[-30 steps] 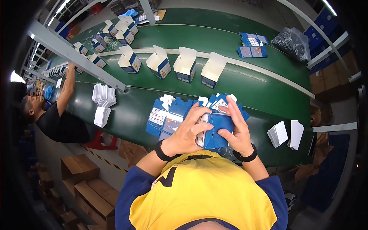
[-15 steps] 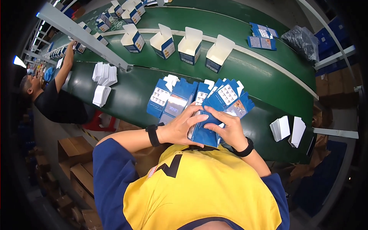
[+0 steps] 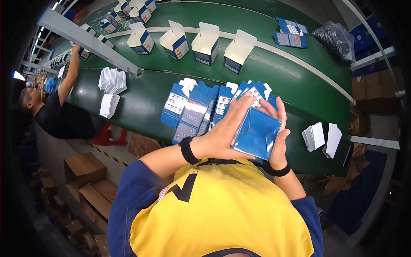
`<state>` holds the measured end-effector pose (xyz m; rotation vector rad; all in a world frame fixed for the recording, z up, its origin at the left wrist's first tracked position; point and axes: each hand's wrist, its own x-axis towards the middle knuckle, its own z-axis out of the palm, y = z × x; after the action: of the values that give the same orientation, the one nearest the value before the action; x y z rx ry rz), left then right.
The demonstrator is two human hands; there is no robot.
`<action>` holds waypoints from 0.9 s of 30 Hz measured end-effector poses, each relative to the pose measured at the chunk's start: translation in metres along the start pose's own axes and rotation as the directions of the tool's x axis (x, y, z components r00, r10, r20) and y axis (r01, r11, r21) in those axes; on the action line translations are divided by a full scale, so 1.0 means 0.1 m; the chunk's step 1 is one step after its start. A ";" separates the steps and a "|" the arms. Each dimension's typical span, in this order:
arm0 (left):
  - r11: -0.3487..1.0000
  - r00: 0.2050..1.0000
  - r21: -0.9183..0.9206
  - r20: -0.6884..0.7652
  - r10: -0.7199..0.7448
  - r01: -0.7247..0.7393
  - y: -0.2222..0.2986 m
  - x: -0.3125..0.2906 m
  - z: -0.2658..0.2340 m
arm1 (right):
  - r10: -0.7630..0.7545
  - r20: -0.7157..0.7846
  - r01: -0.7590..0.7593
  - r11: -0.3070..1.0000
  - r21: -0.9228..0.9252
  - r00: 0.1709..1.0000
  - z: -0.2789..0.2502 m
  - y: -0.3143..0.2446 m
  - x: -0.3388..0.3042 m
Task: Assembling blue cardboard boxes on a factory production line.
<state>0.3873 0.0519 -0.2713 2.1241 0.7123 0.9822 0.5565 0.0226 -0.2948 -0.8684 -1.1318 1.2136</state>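
Together, left hand (image 3: 222, 135) and right hand (image 3: 280, 145) hold a blue box (image 3: 257, 135) between spread fingers (image 3: 281, 110).

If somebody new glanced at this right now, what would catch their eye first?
Probably the bright yellow shirt with dark blue sleeves filling the lower middle, and just above it the glossy blue, square-faced box held between the left hand and right hand. Next would likely be the four open blue cardboard boxes with pale insides, lined up beyond the hands on the smooth green work surface.
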 end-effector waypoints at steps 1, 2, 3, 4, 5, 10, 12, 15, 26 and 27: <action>0.999 0.997 -0.027 0.077 -0.027 0.029 -0.03 0.03 -0.08 | -0.002 0.000 0.002 1.000 0.000 1.000 -0.03 -0.01 0.04; 0.999 0.997 -0.025 0.077 -0.024 0.026 -0.08 0.04 -0.11 | 0.109 0.011 -0.109 0.987 0.122 0.994 -0.08 -0.03 0.08; 0.981 0.976 0.050 0.121 0.178 -0.185 -0.14 0.04 -0.13 | 0.214 0.036 -0.216 0.946 0.239 0.976 -0.15 -0.05 0.14; 0.914 0.912 0.107 0.177 0.370 -0.392 -0.19 0.02 -0.13 | 0.316 0.070 -0.320 0.882 0.345 0.946 -0.22 -0.08 0.16; 0.800 0.807 0.154 0.242 0.539 -0.580 -0.22 0.01 -0.13 | 0.313 0.070 -0.317 0.885 0.340 0.947 -0.28 -0.11 0.18; 0.740 0.882 0.496 0.369 0.294 -0.454 -0.54 -0.01 -0.33 | 0.594 0.370 -0.695 0.668 0.268 0.714 -0.60 0.06 0.53; 0.674 0.965 0.738 0.159 -0.206 0.022 -0.79 -0.15 -0.48 | 0.556 0.169 -0.581 0.791 0.192 0.814 -0.74 0.28 0.78; 0.266 0.578 0.662 -0.309 -0.755 0.701 -1.24 -0.70 -0.66 | 0.123 -0.149 -0.161 0.947 -0.279 0.981 -1.03 0.76 1.27; 0.011 0.379 0.557 -0.549 -0.745 0.830 -1.31 -1.07 -0.45 | -0.145 -0.297 -0.154 0.601 -0.784 0.944 -1.23 1.54 1.64; 0.081 0.440 0.534 -0.589 -0.678 0.841 -1.29 -1.11 -0.41 | -0.130 -0.283 -0.118 0.690 -0.714 0.950 -1.13 1.36 1.46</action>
<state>0.2671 0.0681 -0.3971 1.7049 2.4759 0.1690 0.6284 0.1979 -0.4249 -1.5994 -1.3582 0.5399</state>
